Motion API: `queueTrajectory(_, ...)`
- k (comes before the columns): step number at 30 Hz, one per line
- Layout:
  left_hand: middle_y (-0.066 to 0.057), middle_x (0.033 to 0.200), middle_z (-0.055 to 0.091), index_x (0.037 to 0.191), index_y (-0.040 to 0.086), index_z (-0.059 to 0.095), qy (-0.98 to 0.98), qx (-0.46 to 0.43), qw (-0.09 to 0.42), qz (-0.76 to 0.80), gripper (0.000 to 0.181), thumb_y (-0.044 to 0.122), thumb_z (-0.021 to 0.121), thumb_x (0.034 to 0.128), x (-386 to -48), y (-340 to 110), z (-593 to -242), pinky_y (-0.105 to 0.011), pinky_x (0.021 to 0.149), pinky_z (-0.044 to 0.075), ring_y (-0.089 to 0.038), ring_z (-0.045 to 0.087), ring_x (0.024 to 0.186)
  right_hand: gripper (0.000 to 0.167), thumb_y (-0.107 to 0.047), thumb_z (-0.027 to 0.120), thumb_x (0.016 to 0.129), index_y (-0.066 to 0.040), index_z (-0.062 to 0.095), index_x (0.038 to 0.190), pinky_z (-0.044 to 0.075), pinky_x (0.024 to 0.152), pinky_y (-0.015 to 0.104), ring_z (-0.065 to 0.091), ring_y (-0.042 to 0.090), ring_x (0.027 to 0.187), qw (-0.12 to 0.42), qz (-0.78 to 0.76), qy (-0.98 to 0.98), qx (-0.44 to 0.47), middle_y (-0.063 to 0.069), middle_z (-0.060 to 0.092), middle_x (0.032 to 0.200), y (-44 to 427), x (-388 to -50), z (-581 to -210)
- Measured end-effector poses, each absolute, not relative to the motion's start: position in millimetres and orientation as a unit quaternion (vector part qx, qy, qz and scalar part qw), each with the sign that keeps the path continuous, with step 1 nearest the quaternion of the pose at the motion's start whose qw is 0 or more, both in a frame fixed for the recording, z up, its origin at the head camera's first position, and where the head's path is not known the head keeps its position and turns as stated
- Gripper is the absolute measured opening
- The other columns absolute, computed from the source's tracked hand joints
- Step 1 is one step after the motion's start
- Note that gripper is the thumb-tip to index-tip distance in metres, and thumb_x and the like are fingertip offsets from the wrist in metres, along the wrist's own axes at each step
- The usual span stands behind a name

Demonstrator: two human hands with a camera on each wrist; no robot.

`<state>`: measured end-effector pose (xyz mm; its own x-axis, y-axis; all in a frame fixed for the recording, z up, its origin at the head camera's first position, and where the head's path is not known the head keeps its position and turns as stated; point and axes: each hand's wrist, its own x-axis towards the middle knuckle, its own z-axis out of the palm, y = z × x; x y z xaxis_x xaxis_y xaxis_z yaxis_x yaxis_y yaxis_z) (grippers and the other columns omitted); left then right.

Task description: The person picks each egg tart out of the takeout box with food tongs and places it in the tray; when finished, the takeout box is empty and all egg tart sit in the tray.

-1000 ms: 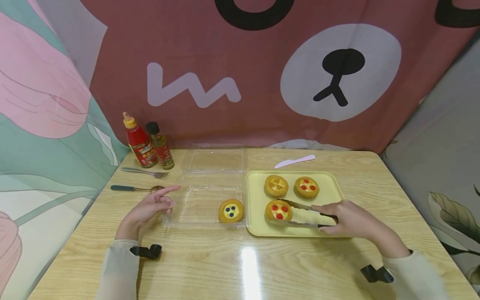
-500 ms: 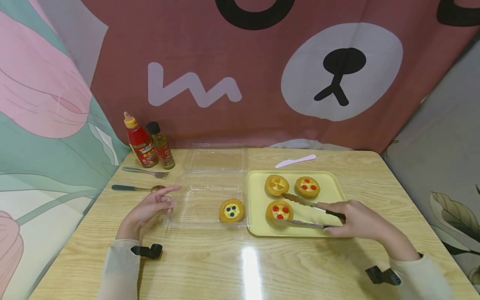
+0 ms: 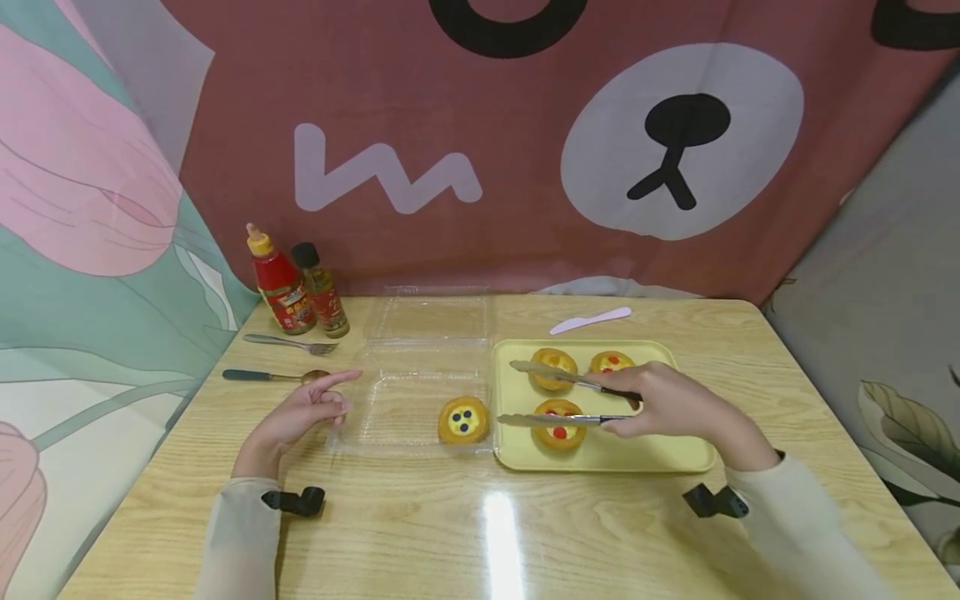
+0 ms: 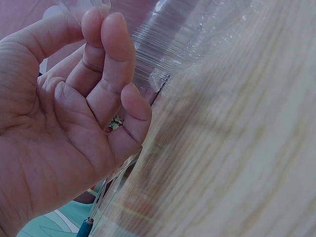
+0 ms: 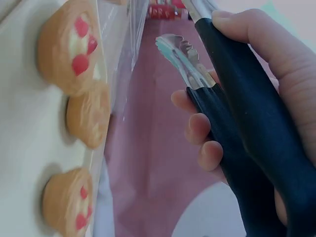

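My left hand (image 3: 300, 412) is at the left rim of an open clear plastic food container (image 3: 397, 417), fingers curled at its edge and index finger stretched over it. In the left wrist view, clear plastic shows at the fingertips. A tart with blue dots (image 3: 463, 421) sits in the container's right end. My right hand (image 3: 667, 404) grips tongs (image 3: 600, 419) by their black handles, arms spread apart with nothing between them. They hang over the yellow tray (image 3: 660, 454), partly covering a plain-topped tart (image 3: 553, 383) and a red-dotted tart (image 3: 559, 435). Another red-dotted tart (image 3: 609, 363) is partly behind the hand.
At the back left stand a red sauce bottle (image 3: 285, 292) and a smaller black-capped bottle (image 3: 325, 300). A fork (image 3: 288, 342) and a spoon (image 3: 262, 376) lie before them. Behind the tray lies a pink knife (image 3: 591, 321). The container's lid (image 3: 431, 317) lies folded back.
The tongs have come away from the front red-dotted tart, first drawing back right, then rising and swinging left above the tarts. The left hand and container stay put.
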<state>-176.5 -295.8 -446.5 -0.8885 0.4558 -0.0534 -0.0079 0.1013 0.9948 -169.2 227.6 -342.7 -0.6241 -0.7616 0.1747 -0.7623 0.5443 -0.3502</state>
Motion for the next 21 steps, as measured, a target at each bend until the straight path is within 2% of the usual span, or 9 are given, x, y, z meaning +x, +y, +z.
queueTrajectory(2,0.007,0.069,0.059,0.144,-0.004,0.029,0.721,0.154,0.178,0.652,0.055,0.004,0.053,0.0951,-176,-296,-447,-0.028,0.075,0.049,-0.007,0.058,0.064,0.055,-0.029,0.077,0.078,-0.005,0.062,0.125,0.029,0.047,0.017,0.026,-0.004,0.052,-0.007,0.187,-0.872,0.452,-0.012,0.042,0.062,214,-177,-339)
queueTrajectory(5,0.007,0.069,0.060,0.144,-0.002,0.030,0.721,0.151,0.177,0.653,0.055,0.005,0.054,0.0949,-176,-296,-447,-0.028,0.076,0.049,-0.008,0.058,0.064,0.055,-0.032,0.076,0.079,-0.004,0.062,0.125,0.028,0.047,0.018,0.024,-0.003,0.050,-0.029,0.165,-0.864,0.474,-0.010,0.054,0.070,192,-189,-332)
queueTrajectory(9,0.007,0.069,0.060,0.144,-0.001,0.032,0.720,0.151,0.178,0.654,0.055,0.005,0.054,0.0947,-177,-296,-446,-0.028,0.076,0.049,-0.008,0.059,0.064,0.056,-0.033,0.076,0.078,-0.006,0.062,0.125,0.028,0.046,0.020,0.021,0.000,0.045,-0.078,0.129,-0.863,0.482,-0.010,0.061,0.075,167,-202,-322)
queueTrajectory(14,0.007,0.069,0.061,0.144,-0.002,0.032,0.719,0.155,0.176,0.654,0.054,0.004,0.054,0.0948,-177,-296,-445,-0.028,0.075,0.050,-0.008,0.059,0.064,0.057,-0.034,0.075,0.076,-0.010,0.061,0.127,0.026,0.045,0.021,0.018,0.004,0.043,-0.136,0.062,-0.868,0.473,-0.010,0.050,0.060,139,-211,-311)
queueTrajectory(17,0.007,0.069,0.061,0.144,-0.002,0.032,0.718,0.154,0.177,0.655,0.054,0.004,0.054,0.0947,-176,-295,-445,-0.028,0.075,0.050,-0.008,0.058,0.064,0.057,-0.032,0.074,0.076,-0.011,0.062,0.127,0.024,0.044,0.021,0.017,0.005,0.043,-0.154,0.027,-0.864,0.479,-0.008,0.043,0.053,125,-212,-307)
queueTrajectory(21,0.007,0.069,0.061,0.144,-0.002,0.032,0.719,0.151,0.178,0.654,0.055,0.005,0.054,0.0945,-176,-294,-445,-0.029,0.075,0.050,-0.008,0.059,0.064,0.055,-0.030,0.073,0.076,-0.008,0.062,0.125,0.026,0.044,0.022,0.020,0.006,0.043,-0.158,-0.010,-0.855,0.494,-0.006,0.043,0.051,112,-210,-305)
